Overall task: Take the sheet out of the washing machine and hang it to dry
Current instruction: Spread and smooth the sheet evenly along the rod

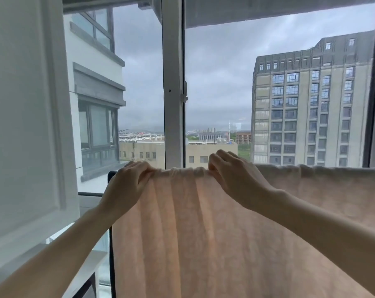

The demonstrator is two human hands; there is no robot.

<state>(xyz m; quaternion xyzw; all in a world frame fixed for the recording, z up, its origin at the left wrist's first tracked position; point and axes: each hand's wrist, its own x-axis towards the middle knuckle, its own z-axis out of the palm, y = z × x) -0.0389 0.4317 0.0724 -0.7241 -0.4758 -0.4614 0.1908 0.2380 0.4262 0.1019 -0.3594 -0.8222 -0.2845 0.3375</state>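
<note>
A pale peach sheet [203, 229] hangs over a horizontal bar in front of the window, draping down toward me and running off to the right. My left hand [126, 183] grips the bunched top fold near the sheet's left end. About a forearm's width to the right, my right hand [236, 175] pinches the same top fold. Between the hands the fabric lies in gathered pleats. The bar itself is covered by the sheet; only a black upright post of the drying rack [111, 244] shows at the sheet's left edge.
A large window with a white centre mullion [173, 82] stands right behind the sheet. A white wall panel [25, 125] fills the left side. A white sill [83, 265] runs below at the left. Buildings are outside.
</note>
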